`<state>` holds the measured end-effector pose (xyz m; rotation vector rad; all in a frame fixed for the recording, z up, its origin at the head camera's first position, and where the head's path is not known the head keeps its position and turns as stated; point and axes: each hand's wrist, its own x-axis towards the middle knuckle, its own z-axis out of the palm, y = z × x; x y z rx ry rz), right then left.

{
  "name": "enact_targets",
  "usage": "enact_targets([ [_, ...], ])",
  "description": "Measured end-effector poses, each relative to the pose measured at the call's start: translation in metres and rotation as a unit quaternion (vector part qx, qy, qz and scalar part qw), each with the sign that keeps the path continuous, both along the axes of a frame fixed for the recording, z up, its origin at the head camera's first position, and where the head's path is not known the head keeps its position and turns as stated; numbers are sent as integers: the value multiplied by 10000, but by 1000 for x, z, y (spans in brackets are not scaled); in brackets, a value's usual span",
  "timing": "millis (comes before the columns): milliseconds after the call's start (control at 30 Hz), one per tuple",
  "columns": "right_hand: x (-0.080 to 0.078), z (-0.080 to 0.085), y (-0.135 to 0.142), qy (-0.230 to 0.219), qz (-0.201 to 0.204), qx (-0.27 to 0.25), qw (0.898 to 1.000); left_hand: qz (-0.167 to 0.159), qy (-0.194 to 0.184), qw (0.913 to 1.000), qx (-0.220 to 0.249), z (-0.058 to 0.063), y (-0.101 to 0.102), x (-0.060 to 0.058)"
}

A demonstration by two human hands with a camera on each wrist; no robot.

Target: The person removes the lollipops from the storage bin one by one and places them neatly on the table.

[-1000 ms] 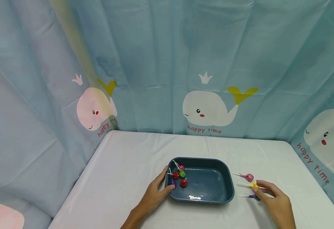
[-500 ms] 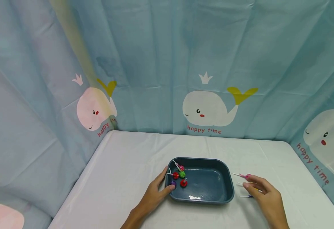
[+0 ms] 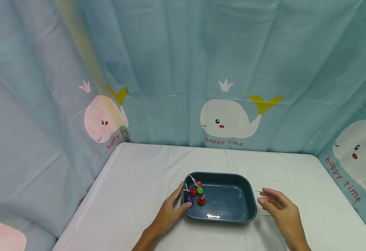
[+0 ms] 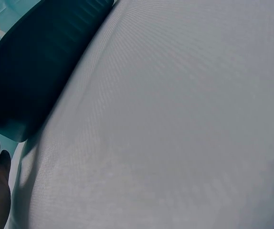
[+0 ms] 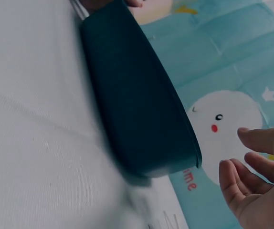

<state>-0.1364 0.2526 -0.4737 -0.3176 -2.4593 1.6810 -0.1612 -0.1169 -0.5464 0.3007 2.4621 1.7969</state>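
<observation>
A dark blue-green plastic tray [image 3: 220, 221] sits on the white table. My left hand [image 3: 168, 212] grips its left end, thumb over the rim and fingers along the outside. At that end lie several lollipops: a pink one [image 3: 199, 183], a green one [image 3: 200, 190], two red ones and a purple one [image 3: 190, 200] beside my thumb. My right hand [image 3: 280, 209] hovers just right of the tray; in the right wrist view its thumb and fingers stand apart with nothing between them. White lollipop sticks [image 3: 266, 215] show past this hand, which hides their heads.
White cloth covers the table [image 3: 145, 177], which stretches left of and behind the tray. A blue curtain [image 3: 170, 69] with printed whales rises along the back and sides, close to the table's edges.
My right hand has moved leftward toward the tray, covering the heads of the pink, yellow and purple lollipops on the table. My left hand and the tray have stayed put.
</observation>
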Motion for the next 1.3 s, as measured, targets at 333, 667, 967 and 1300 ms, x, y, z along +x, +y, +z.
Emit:
enact_targets([
  [333, -1, 3, -17, 89, 463, -115, 9988, 24, -12, 10000, 76, 0, 1, -1],
  [667, -4, 4, -39, 13, 687, -111, 9976, 48, -26, 10000, 74, -1, 1, -1],
  [967, -9, 1, -57, -234, 783, -266, 9963, 59, -14, 10000, 44, 1, 2, 0],
  [1300, -14, -3, -70, 77, 1080, -361, 9935, 34, 4, 10000, 36, 2, 1, -1],
])
